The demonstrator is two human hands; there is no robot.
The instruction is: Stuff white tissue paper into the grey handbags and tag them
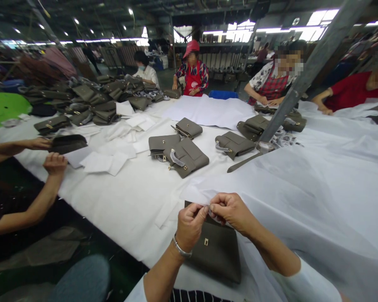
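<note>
Olive-grey and leather-like, a flap handbag (220, 256) lies flat at the near side of the white-covered table (126, 203), right beneath the worker's two hands, its gold-toned clasp (206, 242) facing up. Left hand (190, 222) and right hand (229, 211) meet over the bag's far edge, thumbs and forefingers pinched nearly together on a bit of thin, whitish material (tissue or film, I can't tell from where I'm standing), the other fingers curled in. Whether it is fastened to the bag is hidden behind the knuckles.

Thin stuff like that would probably rip if the two pinches pulled apart too hard. I'd worry more about the metal bracelet (182, 247) on the left wrist: a dip of that arm might drag it across the smooth flap and leave a scratch. Sheer white sheeting (290, 180) spreads beside the right forearm, so a sleeve could snag it and tug it over the work. Farther up the table, finished-looking handbags (190, 157) sit well clear of both elbows.
</note>
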